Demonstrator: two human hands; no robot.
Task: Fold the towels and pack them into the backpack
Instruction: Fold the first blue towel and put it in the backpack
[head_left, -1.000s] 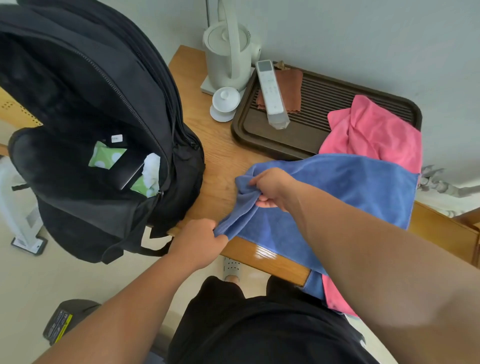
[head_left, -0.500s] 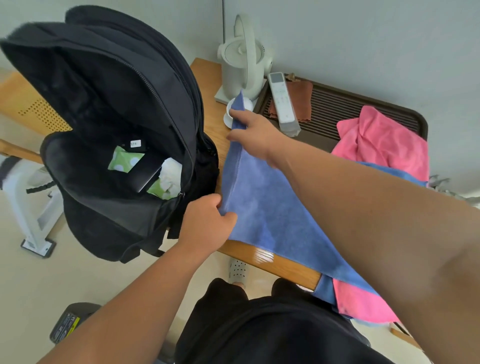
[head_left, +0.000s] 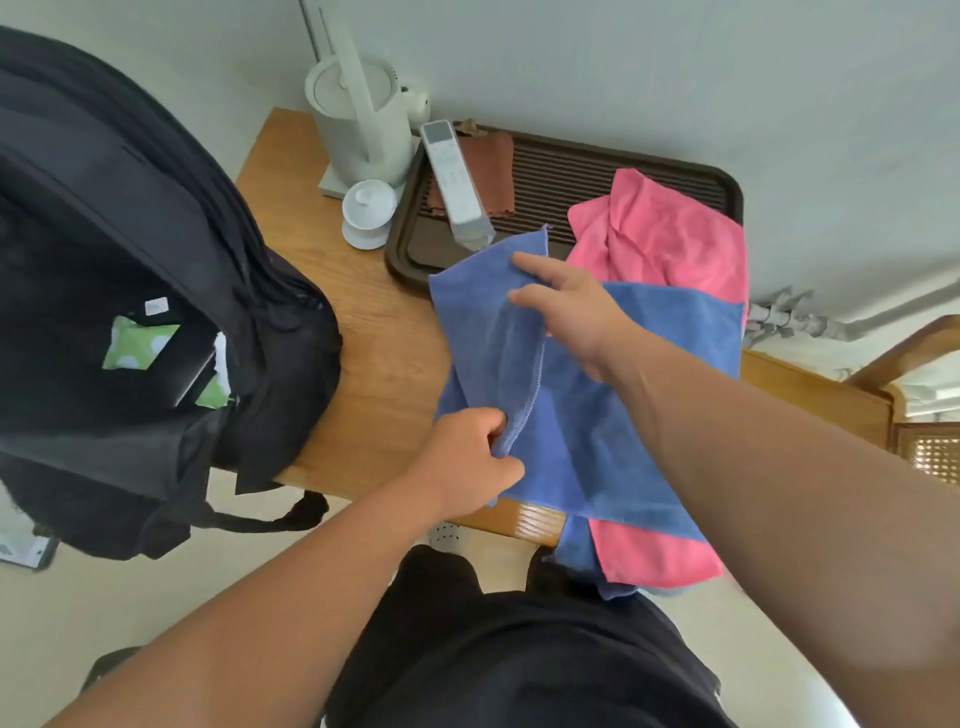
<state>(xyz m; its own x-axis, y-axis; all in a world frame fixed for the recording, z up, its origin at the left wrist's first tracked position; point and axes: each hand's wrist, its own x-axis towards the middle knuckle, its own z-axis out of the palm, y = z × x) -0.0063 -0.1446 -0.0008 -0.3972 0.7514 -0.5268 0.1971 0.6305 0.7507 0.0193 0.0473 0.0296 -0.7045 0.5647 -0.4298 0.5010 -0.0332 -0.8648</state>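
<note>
Left hand: my left hand (head_left: 470, 457) sat near the tabletop's near edge, fingers (head_left: 496, 422) pinched together on the stitched hem of the blue towel.
Right hand: my right hand (head_left: 569, 309) was farther back over the same towel; the index finger and thumb reached forward with the cloth's upper edge against them, but I could not tell whether they actually gripped it.
Blue towel: the blue towel (head_left: 597, 415) lay across the middle of the tabletop, its left part lifted and turned over toward the right, its near end hanging over the edge.
Pink towel: the pink towel (head_left: 670, 239) lay rumpled on the right, partly on the tray and partly under the blue one, with another pink stretch hanging off the near edge.
Backpack: the black backpack (head_left: 156, 291) stood on the left end of the tabletop, its mouth open toward me, green-and-white packets showing inside.
Tabletop: the wooden tabletop (head_left: 374, 332) showed bare between backpack and towel.
Far side: a white kettle (head_left: 358, 114), a small white lidded cup (head_left: 368, 210), a dark slatted tray (head_left: 571, 171) and a white remote (head_left: 452, 176) propped on the tray's left rim.
</note>
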